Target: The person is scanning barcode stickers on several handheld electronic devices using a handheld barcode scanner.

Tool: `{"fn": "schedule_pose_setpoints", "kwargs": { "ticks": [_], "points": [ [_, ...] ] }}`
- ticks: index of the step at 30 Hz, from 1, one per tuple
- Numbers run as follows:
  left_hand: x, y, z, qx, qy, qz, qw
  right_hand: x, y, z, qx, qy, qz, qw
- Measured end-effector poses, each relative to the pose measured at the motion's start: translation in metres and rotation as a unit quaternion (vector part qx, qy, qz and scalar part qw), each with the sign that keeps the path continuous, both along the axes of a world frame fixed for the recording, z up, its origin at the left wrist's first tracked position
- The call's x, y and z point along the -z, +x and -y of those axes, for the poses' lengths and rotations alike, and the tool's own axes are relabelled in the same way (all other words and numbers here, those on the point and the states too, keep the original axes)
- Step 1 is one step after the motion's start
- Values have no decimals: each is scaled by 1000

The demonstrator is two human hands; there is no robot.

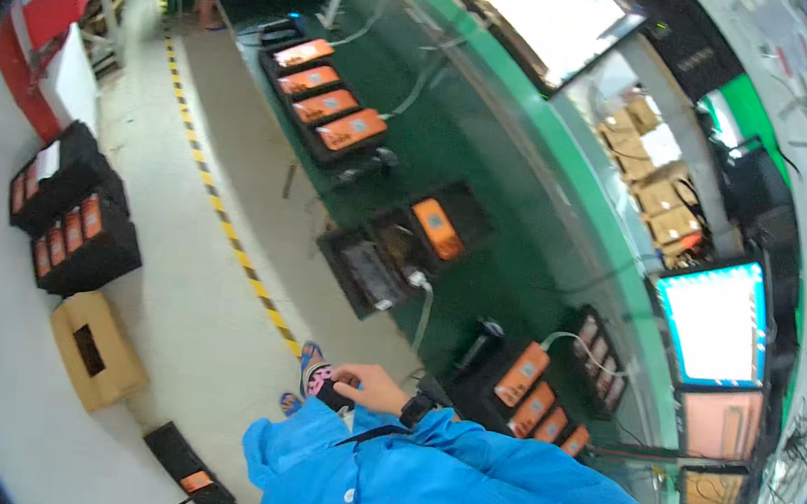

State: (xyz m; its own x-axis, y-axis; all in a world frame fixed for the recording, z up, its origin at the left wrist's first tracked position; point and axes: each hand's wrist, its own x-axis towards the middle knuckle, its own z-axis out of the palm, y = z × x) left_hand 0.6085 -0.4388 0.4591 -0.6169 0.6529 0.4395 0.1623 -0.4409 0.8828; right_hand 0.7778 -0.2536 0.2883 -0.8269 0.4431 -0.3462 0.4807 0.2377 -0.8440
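Beside the green surface [483, 262], low in the head view, one hand [369, 386], whether left or right unclear, closes around a small dark device [335, 397] near trays of orange-labelled units [521, 375]; a firm, level grip seems advisable.

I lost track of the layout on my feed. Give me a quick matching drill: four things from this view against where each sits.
Things:
1. cardboard box
2. blue-lit monitor
3. row of four orange devices
4. wristwatch

Places:
A. on the green bench, far end
B. on the floor, left
C. on the person's arm in the blue sleeve
D. upright at the right side

Pairs: 1-B, 2-D, 3-A, 4-C
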Motion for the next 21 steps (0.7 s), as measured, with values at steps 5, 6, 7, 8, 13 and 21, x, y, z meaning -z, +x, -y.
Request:
{"fn": "schedule_pose_setpoints", "kwargs": {
  "ticks": [5, 6, 7, 8, 13, 21],
  "points": [
    [50, -47, -57, -32, -144, 107, 983, 20, -110, -33, -84, -2, -73, 994],
    [54, -62, -65, -41, -170, 118, 978, 33, -133, -43, -114, 3, -102, 988],
    [60, -75, -75, -46, -194, 129, 971, 46, -155, -48, -142, 10, -131, 981],
    [66, -92, -84, -51, -216, 139, 965, 41, -179, -59, -145, -4, -146, 979],
    [83, -170, -117, -52, -291, 177, 939, 3, -274, -138, -109, -9, -82, 991],
    [112, -297, -196, 32, -322, 200, 925, -2, -355, -225, 46, 27, -91, 994]
  ]
}}
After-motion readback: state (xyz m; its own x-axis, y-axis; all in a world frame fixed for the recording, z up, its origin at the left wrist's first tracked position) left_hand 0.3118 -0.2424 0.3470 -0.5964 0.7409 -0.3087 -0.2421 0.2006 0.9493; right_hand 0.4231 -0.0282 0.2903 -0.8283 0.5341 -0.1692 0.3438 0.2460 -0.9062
